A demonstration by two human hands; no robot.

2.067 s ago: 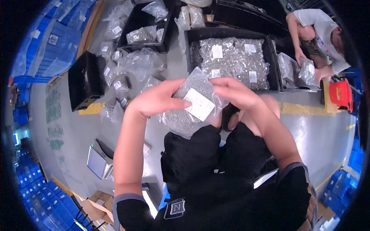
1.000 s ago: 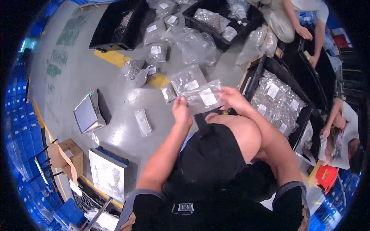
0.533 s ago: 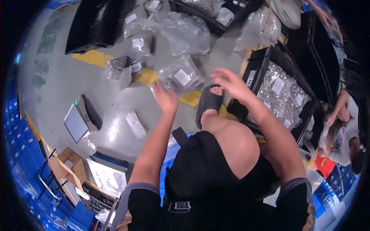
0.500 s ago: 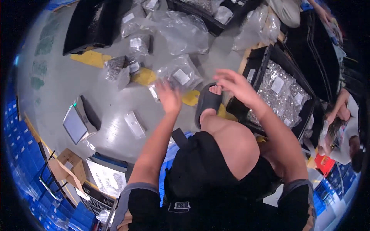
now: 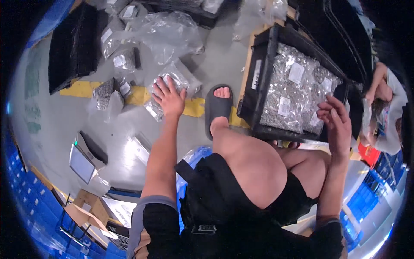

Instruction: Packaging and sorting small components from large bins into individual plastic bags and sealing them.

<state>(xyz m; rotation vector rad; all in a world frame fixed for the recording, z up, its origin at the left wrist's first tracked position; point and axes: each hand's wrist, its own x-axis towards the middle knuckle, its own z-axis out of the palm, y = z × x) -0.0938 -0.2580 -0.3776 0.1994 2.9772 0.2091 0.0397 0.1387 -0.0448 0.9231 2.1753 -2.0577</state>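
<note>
My left hand [image 5: 171, 100] lies with fingers spread over a clear plastic bag [image 5: 186, 77] on the floor, on or just above it. Part of another clear bag with small shiny contents [image 5: 154, 108] shows beside that wrist. Over the near right corner of a black bin [image 5: 264, 56] hovers my right hand [image 5: 338, 125], fingers loosely bent and apart, nothing visible in them. Clear bags of small metal parts [image 5: 280, 88] with white labels fill the bin. Whether the right fingertips touch a bag, I cannot tell.
Several more filled bags [image 5: 125, 60] and crumpled clear plastic [image 5: 170, 34] lie farther off, next to a black container [image 5: 73, 47]. A device with a pale screen [image 5: 83, 164] stands left, near an opened cardboard box [image 5: 91, 202]. Another person [image 5: 394, 97] is at the right.
My right hand has moved from beside my foot to the bin's right side. My left hand has spread over the clear bag. The whole view has shifted, with floor things now farther left.
</note>
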